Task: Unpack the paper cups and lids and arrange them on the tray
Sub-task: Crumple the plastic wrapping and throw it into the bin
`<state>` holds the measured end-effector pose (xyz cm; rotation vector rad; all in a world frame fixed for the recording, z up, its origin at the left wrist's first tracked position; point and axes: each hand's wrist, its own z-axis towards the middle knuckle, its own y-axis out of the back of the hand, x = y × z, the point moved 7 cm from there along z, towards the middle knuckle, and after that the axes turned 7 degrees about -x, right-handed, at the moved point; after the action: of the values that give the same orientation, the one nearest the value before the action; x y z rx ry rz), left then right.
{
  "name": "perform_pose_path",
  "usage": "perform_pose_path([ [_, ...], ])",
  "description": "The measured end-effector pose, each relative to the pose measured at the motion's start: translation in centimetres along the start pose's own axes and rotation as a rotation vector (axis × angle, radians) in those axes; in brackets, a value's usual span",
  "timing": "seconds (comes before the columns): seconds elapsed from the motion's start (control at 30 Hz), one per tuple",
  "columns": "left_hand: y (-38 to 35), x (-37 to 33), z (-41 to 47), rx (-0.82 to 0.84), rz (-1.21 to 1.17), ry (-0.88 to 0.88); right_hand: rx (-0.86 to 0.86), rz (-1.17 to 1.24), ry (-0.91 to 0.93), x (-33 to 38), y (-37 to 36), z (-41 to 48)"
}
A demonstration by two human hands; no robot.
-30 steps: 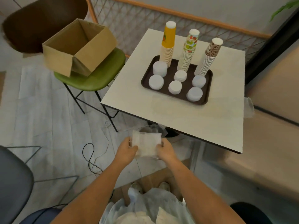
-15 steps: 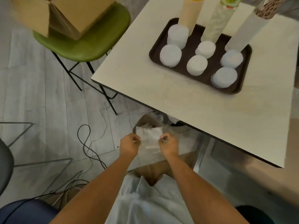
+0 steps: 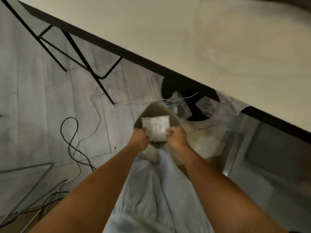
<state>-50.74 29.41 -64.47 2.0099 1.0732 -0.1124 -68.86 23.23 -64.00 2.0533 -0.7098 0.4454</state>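
Observation:
Both hands hold a folded clear plastic wrapper (image 3: 156,126) low over the floor, below the table's edge. My left hand (image 3: 138,139) grips its left side and my right hand (image 3: 175,137) pinches its right side. The wrapper hangs over the mouth of a small brown bin (image 3: 173,117) on the floor. The tray, the cup stacks and the lids are out of view; only a dark blur shows at the top right corner.
The cream table top (image 3: 193,39) with its dark edge fills the upper right. More crumpled clear plastic (image 3: 178,103) lies by the black table base (image 3: 183,89). Black and white cables (image 3: 72,132) run across the grey floor. Black chair legs (image 3: 80,52) stand at the left.
The view has tipped down, so the tray and cups have left the frame. Both hands have carried the wrapper lower and forward, over the brown bin.

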Motion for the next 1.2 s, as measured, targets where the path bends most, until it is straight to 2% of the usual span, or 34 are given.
perform_pose_path([
  [0.13,-4.1,2.5,3.6,0.129,0.033,-0.071,0.156,-0.069,0.001,-1.0,-2.2,0.3],
  [0.27,0.7,-0.9,-2.7,0.049,0.047,-0.020,0.156,-0.123,0.053,0.0,-0.9,-2.3],
  [0.43,6.6,-5.0,-10.8,0.041,0.054,-0.092,0.106,-0.064,0.057,4.2,4.5,-8.6],
  [0.63,16.1,-10.8,-20.3,-0.118,-0.101,-0.131,0.045,0.058,0.051,11.1,13.6,-17.4],
  [0.83,23.6,-17.5,-27.8,-0.313,-0.285,-0.251,0.015,0.143,0.085,16.4,21.8,-24.6],
  [0.97,26.0,-23.4,-29.9,-0.370,-0.278,-0.347,-0.135,0.219,0.196,18.5,28.4,-27.5],
  [1.07,26.3,-27.5,-30.1,-0.360,-0.267,-0.419,-0.305,0.395,0.188,18.1,34.0,-28.3],
  [1.13,25.5,-29.7,-29.2,-0.315,-0.186,-0.418,-0.425,0.404,0.172,16.8,37.5,-27.7],
  [1.2,24.2,-31.5,-28.0,-0.247,-0.016,-0.388,-0.497,0.316,0.134,14.9,40.5,-26.2],
])
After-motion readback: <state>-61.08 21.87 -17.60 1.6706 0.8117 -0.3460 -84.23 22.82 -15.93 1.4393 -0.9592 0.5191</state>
